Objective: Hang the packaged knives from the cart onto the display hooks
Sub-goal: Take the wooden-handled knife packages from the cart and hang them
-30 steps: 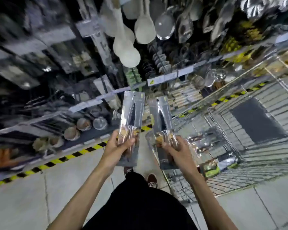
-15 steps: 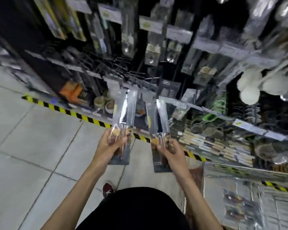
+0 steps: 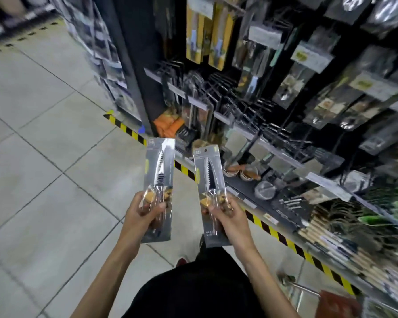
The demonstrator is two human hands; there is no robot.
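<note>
I hold two packaged knives upright in front of me, one in each hand. My left hand grips the lower half of the left packaged knife, a serrated blade in a grey blister card. My right hand grips the handle end of the right packaged knife, whose card has a hang hole at the top. Both packs are still short of the display hooks, black wire prongs on the dark rack ahead and to the right. Only a corner of the cart shows at the bottom right.
The rack carries hanging kitchen tools and yellow-carded packs higher up. Small bowls and utensils fill the low shelf. A yellow-black striped tape marks the shelf's foot on the tiled floor. Open floor lies to my left.
My view has swung left from the cart along the shelving to the knife rack. Both hands still hold their packs, now raised a little closer to the hooks.
</note>
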